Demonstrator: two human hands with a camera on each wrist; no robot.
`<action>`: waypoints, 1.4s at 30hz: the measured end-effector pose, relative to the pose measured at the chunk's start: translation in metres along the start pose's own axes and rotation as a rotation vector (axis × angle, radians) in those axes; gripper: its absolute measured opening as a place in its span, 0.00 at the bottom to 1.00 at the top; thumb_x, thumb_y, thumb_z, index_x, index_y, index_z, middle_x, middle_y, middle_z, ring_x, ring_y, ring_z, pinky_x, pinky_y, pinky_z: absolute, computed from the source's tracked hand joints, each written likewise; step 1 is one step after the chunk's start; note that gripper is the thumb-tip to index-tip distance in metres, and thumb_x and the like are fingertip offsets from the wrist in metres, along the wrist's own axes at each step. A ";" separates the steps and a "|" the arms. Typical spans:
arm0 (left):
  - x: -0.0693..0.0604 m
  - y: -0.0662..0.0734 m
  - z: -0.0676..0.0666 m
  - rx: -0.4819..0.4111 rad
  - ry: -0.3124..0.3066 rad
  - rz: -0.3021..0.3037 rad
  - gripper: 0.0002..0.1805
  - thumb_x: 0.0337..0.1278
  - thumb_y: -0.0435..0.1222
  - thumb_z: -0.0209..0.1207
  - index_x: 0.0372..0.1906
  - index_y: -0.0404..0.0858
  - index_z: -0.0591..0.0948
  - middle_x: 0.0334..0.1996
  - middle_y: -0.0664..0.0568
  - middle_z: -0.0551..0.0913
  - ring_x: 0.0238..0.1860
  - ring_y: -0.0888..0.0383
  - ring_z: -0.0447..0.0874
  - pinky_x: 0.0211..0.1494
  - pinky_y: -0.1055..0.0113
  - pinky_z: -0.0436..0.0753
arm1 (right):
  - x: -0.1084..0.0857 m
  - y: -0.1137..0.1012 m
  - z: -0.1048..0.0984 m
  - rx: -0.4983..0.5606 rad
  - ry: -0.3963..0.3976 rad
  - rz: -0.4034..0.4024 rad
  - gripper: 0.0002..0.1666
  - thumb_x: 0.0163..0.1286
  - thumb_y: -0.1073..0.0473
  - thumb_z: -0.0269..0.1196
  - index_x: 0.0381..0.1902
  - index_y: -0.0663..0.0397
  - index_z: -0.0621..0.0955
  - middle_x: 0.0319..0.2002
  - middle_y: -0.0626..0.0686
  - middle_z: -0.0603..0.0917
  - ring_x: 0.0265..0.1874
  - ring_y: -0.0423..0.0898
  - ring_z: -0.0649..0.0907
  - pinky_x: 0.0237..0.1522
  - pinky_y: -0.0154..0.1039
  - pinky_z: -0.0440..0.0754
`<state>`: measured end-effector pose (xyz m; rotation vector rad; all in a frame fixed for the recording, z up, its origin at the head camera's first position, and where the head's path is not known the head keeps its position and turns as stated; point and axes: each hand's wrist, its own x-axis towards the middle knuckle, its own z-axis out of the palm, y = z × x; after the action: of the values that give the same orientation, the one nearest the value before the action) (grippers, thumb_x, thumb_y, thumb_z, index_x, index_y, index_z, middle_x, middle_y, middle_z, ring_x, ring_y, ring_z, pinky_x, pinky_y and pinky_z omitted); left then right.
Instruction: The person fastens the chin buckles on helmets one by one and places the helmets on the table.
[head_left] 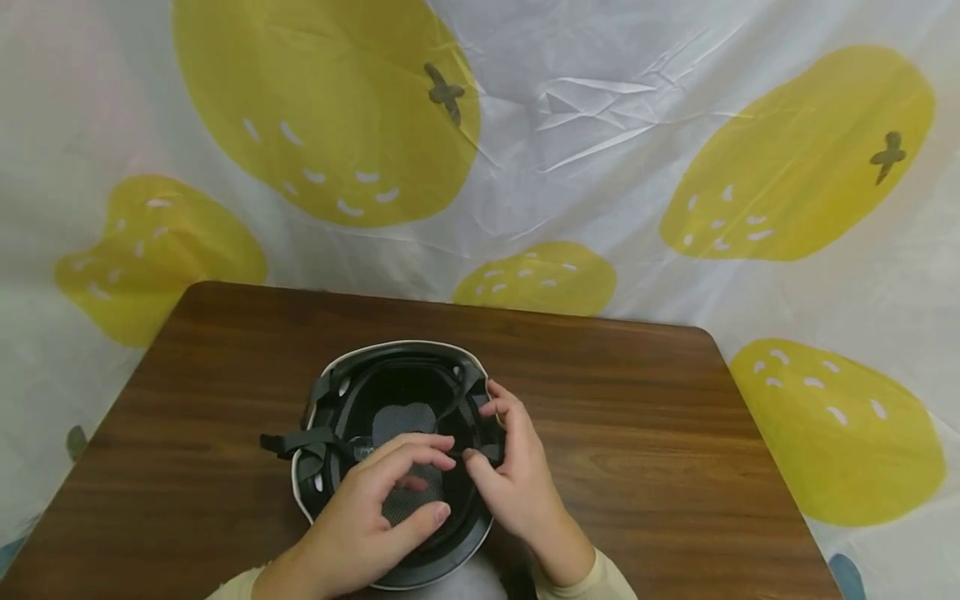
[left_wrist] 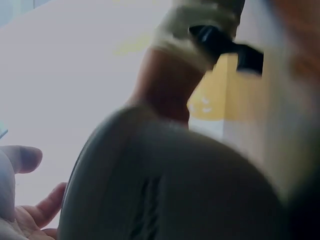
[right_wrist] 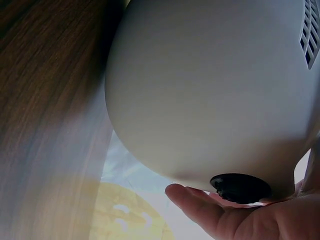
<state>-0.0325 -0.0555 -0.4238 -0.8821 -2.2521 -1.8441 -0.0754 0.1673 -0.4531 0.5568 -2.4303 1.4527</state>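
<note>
A white helmet (head_left: 450, 552) rests upside down on the table, its black lining and grey mesh padding (head_left: 405, 417) facing up. My right hand (head_left: 521, 479) grips its right rim, the thumb inside and fingers at the outer edge. Over the opening hovers my left hand (head_left: 371, 512), its fingers bent loosely and apart from the thumb, with nothing visible between them. A black strap with a buckle (head_left: 288, 442) hangs over the left rim. In the right wrist view, a round black knob (right_wrist: 240, 188) sits on the shell beside my right fingers (right_wrist: 197, 205).
The brown wooden table (head_left: 637, 433) extends around the helmet on both sides. Behind it hangs a pale cloth (head_left: 585, 183) printed with yellow fruit. Vent slots (right_wrist: 310, 37) show in the shell.
</note>
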 end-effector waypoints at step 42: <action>-0.065 -0.085 -0.109 -0.247 0.061 -0.305 0.27 0.78 0.26 0.54 0.76 0.25 0.65 0.68 0.38 0.75 0.62 0.65 0.81 0.59 0.70 0.81 | 0.005 -0.033 0.015 -0.373 0.012 -0.208 0.24 0.61 0.53 0.71 0.53 0.55 0.79 0.81 0.64 0.61 0.82 0.67 0.54 0.71 0.80 0.46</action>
<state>-0.0505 -0.1889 -0.4969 -0.5206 -2.2583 -2.2828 -0.0652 0.1387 -0.4325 0.6836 -2.4608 0.8902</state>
